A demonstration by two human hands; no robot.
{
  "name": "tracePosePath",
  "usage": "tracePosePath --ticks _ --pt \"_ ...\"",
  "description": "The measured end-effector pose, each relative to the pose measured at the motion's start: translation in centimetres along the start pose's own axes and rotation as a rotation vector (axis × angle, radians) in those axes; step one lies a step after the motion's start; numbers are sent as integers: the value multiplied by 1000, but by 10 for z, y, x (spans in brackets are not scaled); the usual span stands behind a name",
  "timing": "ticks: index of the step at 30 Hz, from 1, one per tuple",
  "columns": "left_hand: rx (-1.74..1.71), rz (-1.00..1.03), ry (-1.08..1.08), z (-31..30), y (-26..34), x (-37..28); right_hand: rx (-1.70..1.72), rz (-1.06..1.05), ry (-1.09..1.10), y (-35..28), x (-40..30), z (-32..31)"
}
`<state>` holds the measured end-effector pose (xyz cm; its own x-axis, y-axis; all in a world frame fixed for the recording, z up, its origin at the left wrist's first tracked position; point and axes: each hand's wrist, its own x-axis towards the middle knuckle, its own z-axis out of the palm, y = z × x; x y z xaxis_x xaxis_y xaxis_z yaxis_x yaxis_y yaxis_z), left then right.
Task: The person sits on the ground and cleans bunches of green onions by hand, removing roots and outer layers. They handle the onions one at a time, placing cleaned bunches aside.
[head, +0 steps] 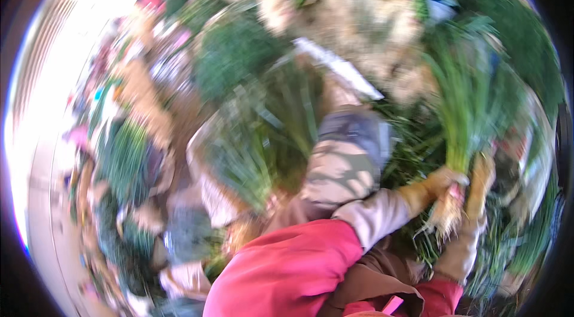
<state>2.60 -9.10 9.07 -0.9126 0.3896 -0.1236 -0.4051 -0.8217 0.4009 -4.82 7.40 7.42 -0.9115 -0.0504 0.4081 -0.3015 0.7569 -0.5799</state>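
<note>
A bunch of green onions (pixel 458 151) is gripped in my left hand (pixel 441 183) just above its pinkish bulbs. Its pale, stringy roots (pixel 444 218) hang below the fist, and the long green leaves fan upward, away from me. Close along the right side of the stems is my right hand (pixel 481 178). Its fingers are blurred, and I cannot tell whether they close on the bunch. Loose green leaves (pixel 410 151) lie in a heap left of the held bunch.
More green onions (pixel 251 160) lie on a pale sheet left of a patterned knee (pixel 345 164). A white strip (pixel 338 68) lies beyond them. Piled bunches with pale roots (pixel 372 16) are ahead, dark green bundles (pixel 506 16) at far right, and further onion bunches (pixel 123 155) at left.
</note>
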Motion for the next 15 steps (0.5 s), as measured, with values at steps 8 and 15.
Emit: tracePosePath --ticks 8,15 --pt "-70 229 -111 9 -14 15 85 109 -115 11 -14 -15" --pt "33 180 -143 14 -16 14 389 224 -449 -79 -95 -12"
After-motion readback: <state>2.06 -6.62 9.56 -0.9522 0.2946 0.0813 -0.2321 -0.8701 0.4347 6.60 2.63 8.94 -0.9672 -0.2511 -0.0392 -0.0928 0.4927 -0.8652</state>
